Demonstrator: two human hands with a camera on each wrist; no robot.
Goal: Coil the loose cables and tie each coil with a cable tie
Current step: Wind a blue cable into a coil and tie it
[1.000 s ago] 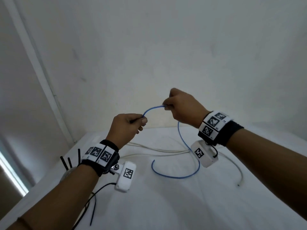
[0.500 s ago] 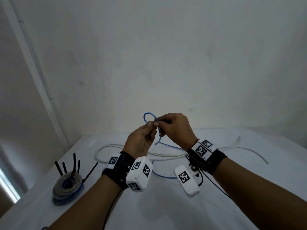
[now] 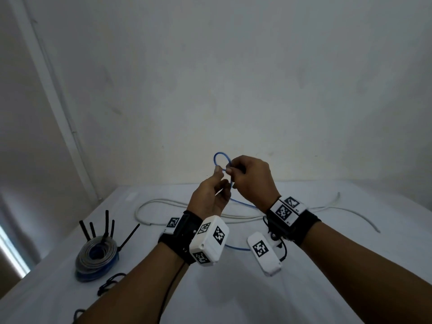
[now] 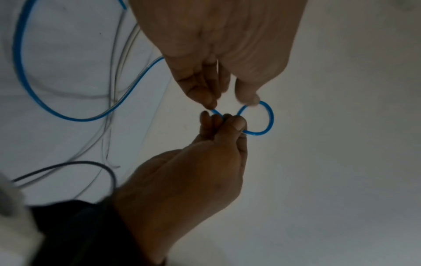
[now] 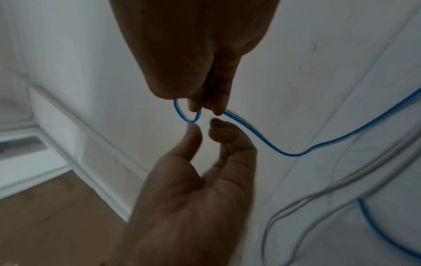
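**First loop of the blue cable**

The blue cable (image 3: 221,160) makes one small loop above the left hand (image 3: 210,195) and right hand (image 3: 251,181), both pinching its crossing; the rest trails to the table (image 3: 327,288). Coiling has just begun; next, feed more cable into matching loops.

Blue cable (image 3: 221,157), white table (image 3: 233,295)

White table (image 3: 233,298). Tied grey-and-blue cable coils (image 3: 97,259) stacked at 9 o'clock, black tie tails sticking up. Loose white cable (image 3: 149,204) sprawled 12 to 3. Blue cable (image 3: 236,247) partly resting mid-table. Thin black cord (image 3: 109,280) at 8.
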